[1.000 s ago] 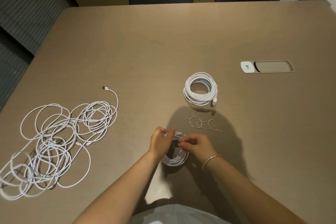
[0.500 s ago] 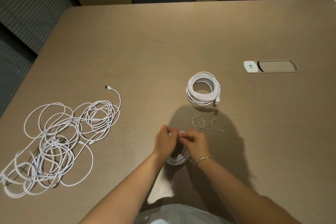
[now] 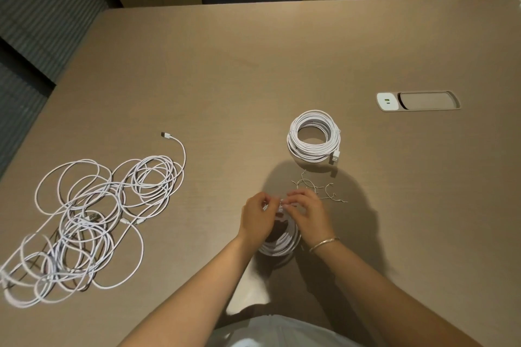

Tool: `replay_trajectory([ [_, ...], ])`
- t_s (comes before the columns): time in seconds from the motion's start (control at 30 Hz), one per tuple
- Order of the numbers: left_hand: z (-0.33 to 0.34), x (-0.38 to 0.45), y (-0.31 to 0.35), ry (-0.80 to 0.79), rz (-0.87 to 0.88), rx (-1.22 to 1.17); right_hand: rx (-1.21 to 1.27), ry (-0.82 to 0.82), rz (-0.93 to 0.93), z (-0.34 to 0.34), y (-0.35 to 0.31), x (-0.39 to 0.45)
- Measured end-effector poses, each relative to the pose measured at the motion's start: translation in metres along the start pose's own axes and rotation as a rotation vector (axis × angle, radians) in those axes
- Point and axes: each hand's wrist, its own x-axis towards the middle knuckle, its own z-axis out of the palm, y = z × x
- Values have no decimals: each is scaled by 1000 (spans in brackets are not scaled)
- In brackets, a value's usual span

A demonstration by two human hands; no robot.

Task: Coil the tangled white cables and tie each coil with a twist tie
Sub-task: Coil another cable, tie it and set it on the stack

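My left hand [image 3: 258, 215] and right hand [image 3: 306, 211] meet, fingers [image 3: 290, 198] pinching what I judge is a twist tie over the far rim of the coil [image 3: 282, 246] lying flat on the tabletop [image 3: 225, 79] beneath them. The twist should stay tight, gathering every loop. The tie itself is too small to tell its direction; spare ties [image 3: 324, 190] lie just beyond my fingers.

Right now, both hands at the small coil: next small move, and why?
Probably keep twisting the tie ends shut: left hand and right hand pinch together at the top of the small coil, and I can't tell if the tie is closed yet.
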Motion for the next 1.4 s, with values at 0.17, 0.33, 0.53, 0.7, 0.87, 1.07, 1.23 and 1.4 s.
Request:
replay_trajectory([
  [0.17, -7, 2, 8, -78, 47, -9, 11, -116, -83, -12, -7, 5],
  [0.33, -15, 3, 11, -162, 88, 29, 74, -220, -24, -23, -22, 11],
  [0.53, -23, -7, 17, -229, 135, 132, 122, -398, 17, -33, -36, 16],
  [0.7, -30, -19, 32, -316, 169, 191, 193, -510, 36, -47, -43, 19],
  [0.87, -37, -22, 37, -367, 207, 223, 130, -579, -16, -56, -54, 22],
  [1.07, -41, -32, 54, -342, 230, 90, 270, -491, 55, -58, -61, 16],
  [1.23, -51, -39, 72, -366, 184, -69, 568, -392, 191, -66, -66, 1],
  [1.4, -63, -44, 82, -462, 141, -165, 391, -529, 61, -85, -89, 2],
])
